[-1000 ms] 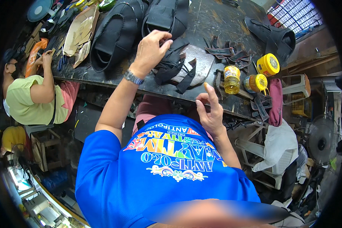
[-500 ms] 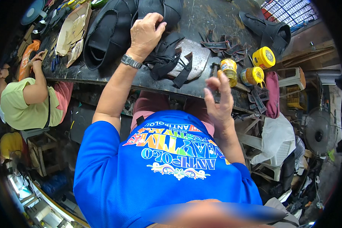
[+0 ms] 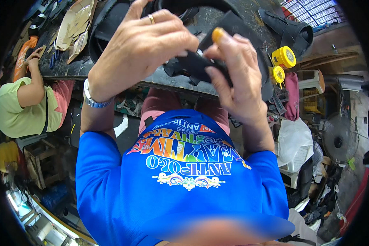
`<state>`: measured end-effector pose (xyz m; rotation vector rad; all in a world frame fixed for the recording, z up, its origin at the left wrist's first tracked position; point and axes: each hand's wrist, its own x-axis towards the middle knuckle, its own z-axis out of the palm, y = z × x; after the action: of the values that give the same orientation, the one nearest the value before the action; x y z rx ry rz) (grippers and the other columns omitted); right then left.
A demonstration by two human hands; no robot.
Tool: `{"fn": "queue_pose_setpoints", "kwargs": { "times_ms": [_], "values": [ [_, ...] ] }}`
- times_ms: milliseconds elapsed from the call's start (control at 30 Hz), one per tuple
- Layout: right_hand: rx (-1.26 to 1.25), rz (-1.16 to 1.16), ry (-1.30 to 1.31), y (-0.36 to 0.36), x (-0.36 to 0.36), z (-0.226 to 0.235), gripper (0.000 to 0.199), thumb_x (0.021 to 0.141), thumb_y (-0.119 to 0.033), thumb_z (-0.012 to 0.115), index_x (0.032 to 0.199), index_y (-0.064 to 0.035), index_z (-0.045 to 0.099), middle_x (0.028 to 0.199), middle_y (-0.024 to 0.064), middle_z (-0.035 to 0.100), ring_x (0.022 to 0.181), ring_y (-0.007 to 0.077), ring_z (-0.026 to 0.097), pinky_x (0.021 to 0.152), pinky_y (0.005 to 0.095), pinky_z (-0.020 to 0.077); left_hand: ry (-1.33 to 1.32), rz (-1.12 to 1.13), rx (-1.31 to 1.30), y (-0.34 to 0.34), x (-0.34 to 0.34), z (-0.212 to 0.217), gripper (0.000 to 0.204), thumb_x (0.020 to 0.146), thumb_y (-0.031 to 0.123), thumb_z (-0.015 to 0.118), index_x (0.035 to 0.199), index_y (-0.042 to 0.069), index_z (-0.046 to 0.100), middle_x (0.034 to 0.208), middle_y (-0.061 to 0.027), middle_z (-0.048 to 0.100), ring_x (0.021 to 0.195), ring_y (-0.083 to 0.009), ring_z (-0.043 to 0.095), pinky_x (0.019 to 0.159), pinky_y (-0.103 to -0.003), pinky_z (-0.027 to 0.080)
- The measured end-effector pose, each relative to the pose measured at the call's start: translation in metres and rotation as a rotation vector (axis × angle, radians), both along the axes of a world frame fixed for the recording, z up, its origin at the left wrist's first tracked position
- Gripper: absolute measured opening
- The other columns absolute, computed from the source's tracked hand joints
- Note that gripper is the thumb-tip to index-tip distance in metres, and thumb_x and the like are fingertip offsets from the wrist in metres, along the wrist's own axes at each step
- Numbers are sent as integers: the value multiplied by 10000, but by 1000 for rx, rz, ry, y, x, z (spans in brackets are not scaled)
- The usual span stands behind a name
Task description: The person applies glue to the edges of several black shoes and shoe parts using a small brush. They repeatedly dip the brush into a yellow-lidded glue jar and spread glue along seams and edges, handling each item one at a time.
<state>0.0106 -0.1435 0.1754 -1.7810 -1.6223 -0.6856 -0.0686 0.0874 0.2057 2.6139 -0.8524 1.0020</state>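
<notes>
Both my hands are raised close over the near edge of the dark worktable [image 3: 69,73], with black footwear parts between them. My left hand [image 3: 145,49], wearing a ring and a metal watch, pinches a black strap [image 3: 197,67]. My right hand [image 3: 240,74] grips the same strap piece with bent fingers and thumb; an orange-yellow covering or stain shows on one fingertip. Behind the right fingers stands a broad flat black piece [image 3: 235,25], seemingly part of the same sandal. My hands hide much of the work, including where strap and sole meet.
Yellow-lidded jars [image 3: 283,57] stand right of my hands, near a black sandal [image 3: 285,30]. Cardboard pieces [image 3: 76,26] lie at the left. A person in a yellow-green top [image 3: 22,102] sits there. A fan [image 3: 339,137] and a white plastic stool [image 3: 291,162] are at the right.
My left hand has left the black footwear at the back and come nearer. My right hand has moved up and closed on the black strap. A black piece is now lifted between them.
</notes>
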Motion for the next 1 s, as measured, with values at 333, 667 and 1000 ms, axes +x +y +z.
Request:
{"fn": "queue_pose_setpoints", "kwargs": {
  "times_ms": [333,667,1000],
  "values": [
    [519,57,845,-6,-34,-51,899,934,115,603,1629,-142,93,1000,95,665,892,98,611,868,238,481,5,-174,-1015,-19,3,-88,438,836,88,846,1181,29,583,1109,-40,583,998,-111,580,910,-235,462],
    [536,-59,1021,-18,-39,-100,702,922,37,677,1542,-88,372,1047,57,668,924,99,630,875,249,510,791,-414,-1850,-86,-8,-147,866,921,-36,682,1596,96,156,1454,-172,472,1283,-233,559,1052,-371,505],
    [-303,-1049,389,-113,0,-140,431,808,-112,727,1237,-141,709,1036,138,606,960,313,583,830,434,485,1085,-328,-2322,-66,19,-161,437,947,192,723,1332,23,605,1229,-139,692,1138,-267,672,1005,-415,541]
  ]
}}
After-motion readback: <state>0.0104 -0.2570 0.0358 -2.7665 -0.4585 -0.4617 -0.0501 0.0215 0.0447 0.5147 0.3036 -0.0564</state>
